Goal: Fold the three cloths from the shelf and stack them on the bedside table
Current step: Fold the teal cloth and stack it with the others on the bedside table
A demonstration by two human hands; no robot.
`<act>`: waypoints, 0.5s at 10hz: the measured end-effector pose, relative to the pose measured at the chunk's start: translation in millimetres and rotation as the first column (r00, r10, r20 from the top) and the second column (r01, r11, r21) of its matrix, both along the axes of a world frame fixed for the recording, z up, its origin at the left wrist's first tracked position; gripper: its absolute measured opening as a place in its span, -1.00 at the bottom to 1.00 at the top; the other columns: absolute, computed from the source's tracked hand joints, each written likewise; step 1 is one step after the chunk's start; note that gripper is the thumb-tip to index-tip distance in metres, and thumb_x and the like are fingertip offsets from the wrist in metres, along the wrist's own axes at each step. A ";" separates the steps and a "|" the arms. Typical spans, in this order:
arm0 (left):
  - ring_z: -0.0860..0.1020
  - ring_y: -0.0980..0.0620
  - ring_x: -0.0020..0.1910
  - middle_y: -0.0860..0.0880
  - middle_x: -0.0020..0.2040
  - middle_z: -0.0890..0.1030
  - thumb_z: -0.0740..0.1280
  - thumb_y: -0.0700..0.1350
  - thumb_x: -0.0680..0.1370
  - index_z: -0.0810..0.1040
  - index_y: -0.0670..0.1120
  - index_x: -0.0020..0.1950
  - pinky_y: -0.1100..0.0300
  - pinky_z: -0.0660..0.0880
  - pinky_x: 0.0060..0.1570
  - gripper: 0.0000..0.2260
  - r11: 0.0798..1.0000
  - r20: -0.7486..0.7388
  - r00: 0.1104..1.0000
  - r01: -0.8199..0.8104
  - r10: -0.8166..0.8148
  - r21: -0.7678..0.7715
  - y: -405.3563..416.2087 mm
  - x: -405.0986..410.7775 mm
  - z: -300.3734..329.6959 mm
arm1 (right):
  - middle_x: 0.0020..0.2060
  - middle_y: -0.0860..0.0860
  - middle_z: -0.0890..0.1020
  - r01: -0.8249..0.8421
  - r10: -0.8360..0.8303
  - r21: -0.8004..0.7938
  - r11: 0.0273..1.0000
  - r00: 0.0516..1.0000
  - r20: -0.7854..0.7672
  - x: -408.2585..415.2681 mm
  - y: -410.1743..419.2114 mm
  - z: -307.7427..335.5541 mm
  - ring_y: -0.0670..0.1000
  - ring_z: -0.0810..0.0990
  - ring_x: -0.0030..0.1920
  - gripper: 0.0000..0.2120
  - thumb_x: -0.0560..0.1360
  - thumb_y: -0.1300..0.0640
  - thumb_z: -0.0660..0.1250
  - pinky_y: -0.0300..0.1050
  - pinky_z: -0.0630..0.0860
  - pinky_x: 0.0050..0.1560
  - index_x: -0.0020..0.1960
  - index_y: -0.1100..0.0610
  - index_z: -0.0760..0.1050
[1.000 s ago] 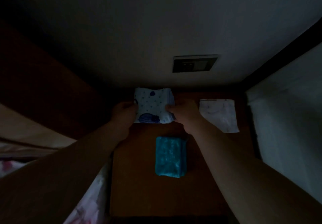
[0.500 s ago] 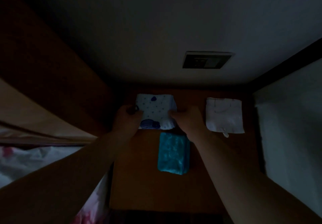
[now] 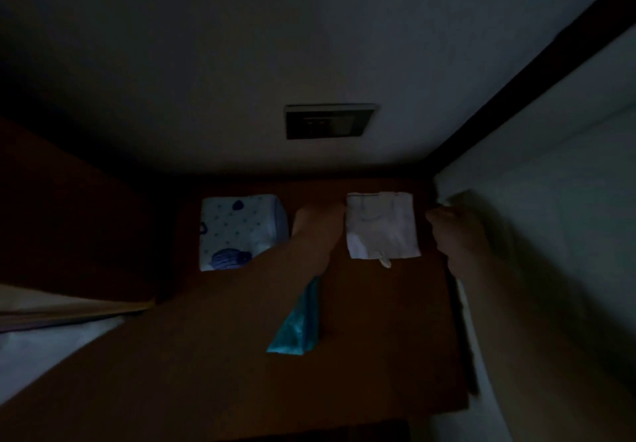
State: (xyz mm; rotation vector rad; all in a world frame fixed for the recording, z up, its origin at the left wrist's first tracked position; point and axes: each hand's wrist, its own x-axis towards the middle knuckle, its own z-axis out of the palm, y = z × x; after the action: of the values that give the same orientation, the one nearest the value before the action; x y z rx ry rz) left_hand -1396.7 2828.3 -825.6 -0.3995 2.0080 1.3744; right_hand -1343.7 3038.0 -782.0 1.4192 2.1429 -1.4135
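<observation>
— Hands? Left hand (image 3: pixel 318 216) touching white cloth (image 3: pixel 380 225) edge at its nine o'clock; right hand (image 3: pixel 451 228) at three o'clock, blurred, grip unclear.
— Cloths? Folded on bedside table (image 3: pixel 378 321): patterned cloth (image 3: pixel 237 228) at ten o'clock, teal cloth (image 3: pixel 299 328) centre.

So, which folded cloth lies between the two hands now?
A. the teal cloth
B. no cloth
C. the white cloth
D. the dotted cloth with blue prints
C: the white cloth lies on the bedside table with the left hand at its left edge and the right hand to its right; the dotted cloth lies left of both hands.
</observation>
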 end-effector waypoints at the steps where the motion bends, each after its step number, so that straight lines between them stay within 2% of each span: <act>1: 0.63 -0.13 0.07 -0.11 0.06 0.62 0.33 0.03 0.54 0.52 0.05 -0.20 0.01 0.61 0.14 -0.86 0.994 0.140 0.984 -0.112 0.110 0.003 12.5 -2.4 3.0 | 0.16 0.29 0.62 0.020 -0.017 -0.083 0.996 0.999 0.043 -1.1 -2.6 4.6 0.28 0.60 0.18 -0.70 0.63 0.14 0.28 0.19 0.54 0.26 0.26 0.34 0.53; 2: 0.59 -0.05 -0.04 -0.04 -0.11 0.59 0.36 -0.08 0.58 0.47 0.01 -0.22 0.06 0.62 0.05 -0.82 0.993 0.163 0.979 -0.120 0.119 -0.001 18.9 -0.4 10.3 | 0.16 0.26 0.65 -0.006 0.014 -0.120 0.993 0.998 0.064 -2.7 -7.0 2.9 0.27 0.61 0.18 -0.70 0.59 0.17 0.33 0.28 0.52 0.30 0.24 0.32 0.54; 3: 0.53 0.00 -0.12 -0.01 -0.21 0.49 0.30 -0.16 0.64 0.43 -0.06 -0.24 0.08 0.57 0.01 -0.75 1.000 0.141 0.990 -0.006 0.005 0.004 22.1 1.4 8.8 | 0.15 0.30 0.64 -0.022 0.033 -0.129 0.991 0.996 0.088 -2.7 -8.4 -6.2 0.31 0.64 0.16 -0.84 0.54 0.20 0.35 0.33 0.58 0.21 0.09 0.25 0.58; 4: 0.52 0.04 -0.16 -0.03 -0.20 0.51 0.31 -0.17 0.64 0.48 -0.11 -0.22 0.16 0.54 -0.12 -0.78 0.999 0.114 0.993 0.038 -0.040 0.019 21.5 4.8 10.9 | 0.10 0.23 0.65 -0.015 0.032 -0.156 0.988 0.994 0.108 -1.4 -15.6 -5.3 0.24 0.64 0.12 -0.93 0.58 0.14 0.37 0.26 0.57 0.24 -0.01 0.15 0.55; 5: 0.53 0.05 -0.19 -0.04 -0.18 0.55 0.34 -0.16 0.61 0.55 -0.15 -0.17 0.16 0.53 -0.19 -0.84 0.999 0.063 0.998 0.028 -0.029 0.020 19.3 6.9 9.4 | 0.10 0.17 0.64 -0.005 0.026 -0.187 0.982 0.994 0.106 1.3 -20.1 -5.0 0.17 0.62 0.10 -0.78 0.59 0.06 0.39 0.22 0.57 0.24 0.17 0.15 0.56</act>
State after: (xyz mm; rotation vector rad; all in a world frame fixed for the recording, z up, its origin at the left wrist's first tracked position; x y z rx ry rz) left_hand -1389.7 2847.6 -816.2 -0.3998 1.9404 1.3461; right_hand -1342.3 3017.8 -787.0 1.3728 1.8971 -1.4540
